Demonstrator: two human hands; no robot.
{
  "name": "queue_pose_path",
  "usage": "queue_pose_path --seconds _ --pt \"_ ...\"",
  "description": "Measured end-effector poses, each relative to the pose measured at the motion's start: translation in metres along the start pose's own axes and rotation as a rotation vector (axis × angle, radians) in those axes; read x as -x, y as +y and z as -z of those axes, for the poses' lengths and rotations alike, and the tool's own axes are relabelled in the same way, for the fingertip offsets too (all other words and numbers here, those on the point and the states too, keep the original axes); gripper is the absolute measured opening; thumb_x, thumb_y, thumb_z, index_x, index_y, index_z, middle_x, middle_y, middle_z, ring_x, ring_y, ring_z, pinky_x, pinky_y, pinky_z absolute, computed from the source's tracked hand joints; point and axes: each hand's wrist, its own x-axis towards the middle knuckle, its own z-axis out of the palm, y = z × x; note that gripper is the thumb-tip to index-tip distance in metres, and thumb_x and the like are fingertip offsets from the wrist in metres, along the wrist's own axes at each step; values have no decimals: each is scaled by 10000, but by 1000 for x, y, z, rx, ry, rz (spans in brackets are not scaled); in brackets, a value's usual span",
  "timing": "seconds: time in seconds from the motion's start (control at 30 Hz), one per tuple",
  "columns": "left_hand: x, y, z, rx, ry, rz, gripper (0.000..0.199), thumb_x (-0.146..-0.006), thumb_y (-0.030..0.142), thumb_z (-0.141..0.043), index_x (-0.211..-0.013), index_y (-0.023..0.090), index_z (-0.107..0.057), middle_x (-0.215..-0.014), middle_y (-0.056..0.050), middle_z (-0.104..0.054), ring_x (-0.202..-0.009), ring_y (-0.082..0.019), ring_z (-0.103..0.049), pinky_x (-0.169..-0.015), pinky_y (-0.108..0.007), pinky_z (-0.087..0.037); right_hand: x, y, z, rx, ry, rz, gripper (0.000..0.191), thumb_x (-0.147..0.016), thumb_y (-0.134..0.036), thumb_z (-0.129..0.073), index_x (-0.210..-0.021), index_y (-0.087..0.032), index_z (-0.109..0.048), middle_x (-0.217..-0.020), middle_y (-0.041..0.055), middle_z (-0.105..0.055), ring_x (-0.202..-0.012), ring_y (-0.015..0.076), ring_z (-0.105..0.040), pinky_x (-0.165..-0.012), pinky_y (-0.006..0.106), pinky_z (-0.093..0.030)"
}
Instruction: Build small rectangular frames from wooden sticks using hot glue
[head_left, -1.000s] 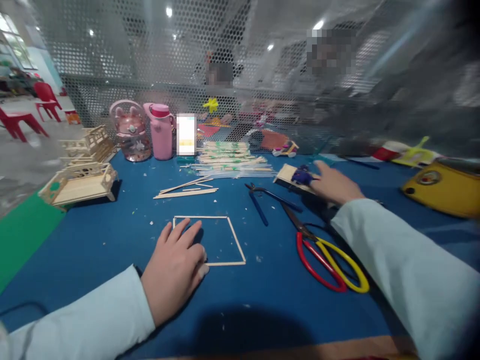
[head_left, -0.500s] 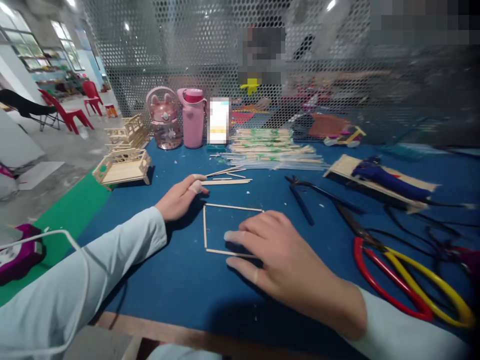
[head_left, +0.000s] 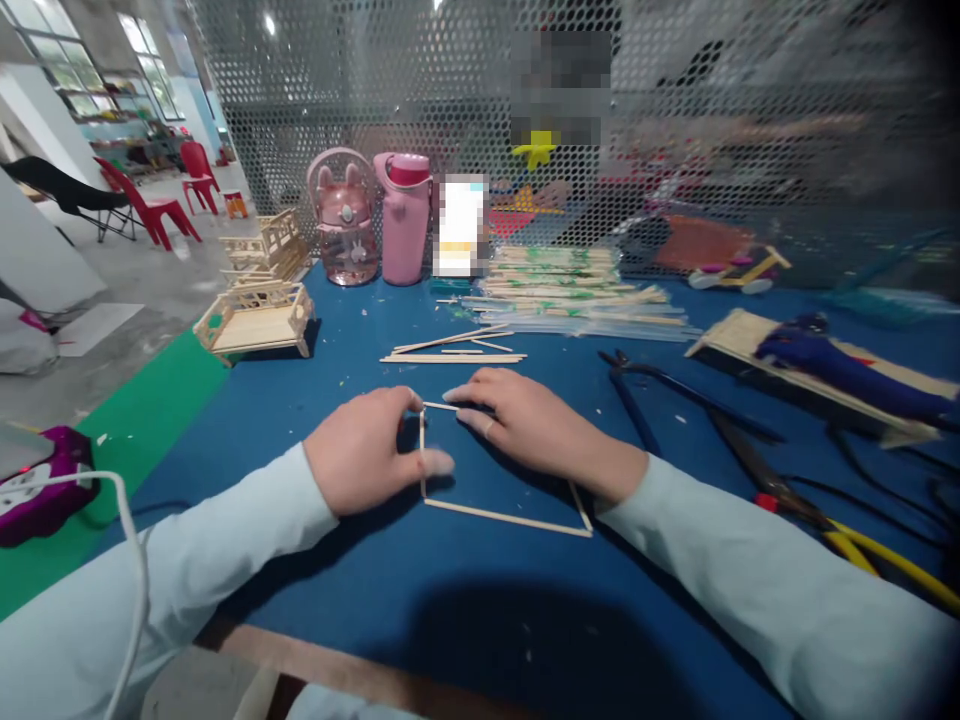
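A rectangle of thin wooden sticks (head_left: 510, 518) lies flat on the blue tabletop, its right side partly hidden by my right arm. My left hand (head_left: 367, 445) is at the rectangle's left side, thumb and index finger spread. The index fingertip is at the far left corner, and the thumb reaches over the left stick. My right hand (head_left: 529, 415) has its thumb and fingers around the far stick (head_left: 440, 406), whose right part they hide. Fingertips on both hands look covered in something whitish. Beyond the hands lie several loose sticks (head_left: 457, 358).
Bundled sticks in plastic (head_left: 555, 285) lie at the back, near a pink bottle (head_left: 405, 225), a clear-bodied bottle (head_left: 346, 225) and a phone (head_left: 460, 225). Small wooden furniture (head_left: 259, 325) stands left. Pliers (head_left: 637, 400), scissors (head_left: 787, 500) and a stick bed (head_left: 739, 345) occupy the right.
My left hand has come from the loose sticks to the rectangle's left side. My right hand has moved from over the rectangle's right part to its far stick. The view has shifted slightly.
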Motion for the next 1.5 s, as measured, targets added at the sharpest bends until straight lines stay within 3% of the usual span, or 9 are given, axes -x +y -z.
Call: queue_pose_path --seconds 0.07,0.17,0.27,0.33,0.5,0.8,1.5 --pt "11 4 0 4 -42 -68 571 -618 546 -683 -1006 146 -558 -903 -78 -602 -828 -237 -571 -723 -343 -459 0 -1 -1 9 -14 4 293 -869 -239 -436 -1079 -172 -630 -954 91 -622 -919 211 -551 -804 326 -423" --pt "29 6 -6 -21 -126 -35 481 -653 537 -665 -945 166 -574 -910 -67 -568 -848 -235 -556 -750 -366 -463 -1 -3 -1 13 -31 -7 278 -860 -224 -450 -1061 -179 -638 -943 81 -620 -894 199 -550 -773 298 -414" --pt "44 6 -18 -23 -68 21 335 -751 413 -619 -975 168 -576 -948 -73 -554 -908 -229 -539 -809 -369 -456 -5 -4 -2 14 -29 -21 272 -855 -214 -456 -1046 -179 -647 -931 77 -617 -861 190 -548 -733 279 -401" --pt "48 7 -26 -24 -12 24 342 -763 354 -605 -1035 150 -563 -980 -88 -546 -953 -232 -520 -859 -375 -441 -5 -4 -3 11 -22 -24 273 -852 -207 -458 -1044 -183 -650 -922 74 -612 -845 185 -546 -717 273 -394" --pt "44 9 -31 -68 15 42 443 -722 349 -607 -1097 119 -556 -980 -101 -540 -934 -253 -508 -858 -408 -440 -4 -2 -7 -12 -7 -19 276 -845 -188 -459 -1037 -204 -657 -899 61 -603 -820 176 -545 -695 262 -386" --pt "36 15 -32 -161 46 56 360 -754 379 -527 -1013 139 -601 -893 -81 -543 -872 -249 -517 -811 -411 -445 -6 -2 -7 -16 5 -11 267 -842 -184 -458 -1022 -188 -655 -924 65 -614 -836 180 -557 -717 268 -393" --pt "38 25 -34 -356 83 79 337 -810 388 -433 -1023 188 -600 -905 -68 -566 -870 -269 -507 -716 -417 -392 -7 -3 -8 -12 11 -25 260 -830 -180 -481 -999 -221 -674 -901 52 -616 -809 167 -557 -716 263 -388"
